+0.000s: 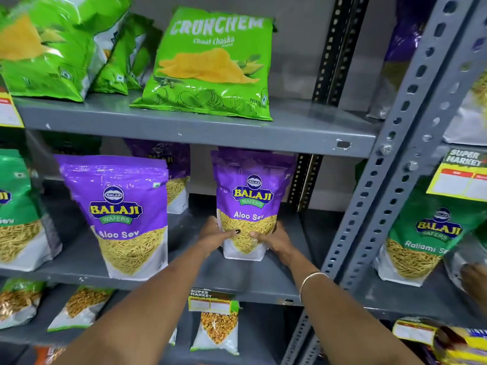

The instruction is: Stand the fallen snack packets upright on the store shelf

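A purple Aloo Sev packet [251, 196] stands upright on the middle grey shelf [263, 283], toward its right end. My left hand [214, 234] grips its lower left side, thumb across the front. My right hand [275, 238] holds its lower right side. A second purple Aloo Sev packet [121, 214] stands upright at the shelf's front left, and a third purple packet [174, 175] stands behind it. On the shelf above, a green Crunchem packet [210, 64] leans back against the wall.
More green chip packets [47, 46] lean at the top left. A green Ratlami Sev packet [424, 241] stands in the right bay beyond the perforated grey upright [390, 164]. Smaller packets [218, 330] and a price tag [210, 301] sit on the lower shelf.
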`<state>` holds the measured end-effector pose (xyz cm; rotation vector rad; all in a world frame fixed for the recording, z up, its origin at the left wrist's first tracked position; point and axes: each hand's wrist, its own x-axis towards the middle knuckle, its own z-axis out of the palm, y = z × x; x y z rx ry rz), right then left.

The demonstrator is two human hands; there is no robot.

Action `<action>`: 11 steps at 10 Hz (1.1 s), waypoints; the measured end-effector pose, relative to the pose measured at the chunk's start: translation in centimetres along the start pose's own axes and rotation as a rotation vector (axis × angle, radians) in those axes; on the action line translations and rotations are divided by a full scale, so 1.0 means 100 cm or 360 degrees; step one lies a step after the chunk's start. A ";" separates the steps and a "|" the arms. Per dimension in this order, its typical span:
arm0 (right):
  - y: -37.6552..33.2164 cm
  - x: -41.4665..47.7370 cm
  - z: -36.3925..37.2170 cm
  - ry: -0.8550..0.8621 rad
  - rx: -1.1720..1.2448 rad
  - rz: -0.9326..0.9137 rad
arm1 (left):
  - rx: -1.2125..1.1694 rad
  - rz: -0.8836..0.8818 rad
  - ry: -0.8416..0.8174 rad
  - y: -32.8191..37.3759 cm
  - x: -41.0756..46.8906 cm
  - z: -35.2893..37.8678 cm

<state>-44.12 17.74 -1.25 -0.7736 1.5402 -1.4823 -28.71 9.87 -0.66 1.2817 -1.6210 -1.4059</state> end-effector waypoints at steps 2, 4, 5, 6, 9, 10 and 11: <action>0.000 -0.036 -0.007 -0.0097 -0.0079 -0.0003 | 0.0165 0.0064 -0.0061 -0.007 -0.026 -0.003; 0.001 -0.069 -0.006 -0.0016 -0.0202 -0.0099 | 0.0305 0.0099 -0.0120 -0.010 -0.047 -0.011; 0.000 -0.082 -0.002 0.0075 -0.0209 -0.0073 | 0.0316 0.0095 -0.0118 -0.013 -0.056 -0.014; 0.001 -0.086 -0.002 0.0074 -0.0216 -0.0056 | 0.0327 0.0086 -0.0149 -0.014 -0.060 -0.016; -0.005 -0.098 0.000 0.0050 -0.0293 -0.0039 | 0.0483 0.0093 -0.0210 -0.009 -0.072 -0.018; -0.018 -0.105 0.009 0.0139 -0.0343 -0.0184 | 0.0619 0.0192 -0.0143 -0.003 -0.083 -0.023; -0.034 -0.113 0.020 0.0669 -0.0772 -0.0772 | 0.1016 0.0932 0.0515 0.002 -0.093 -0.040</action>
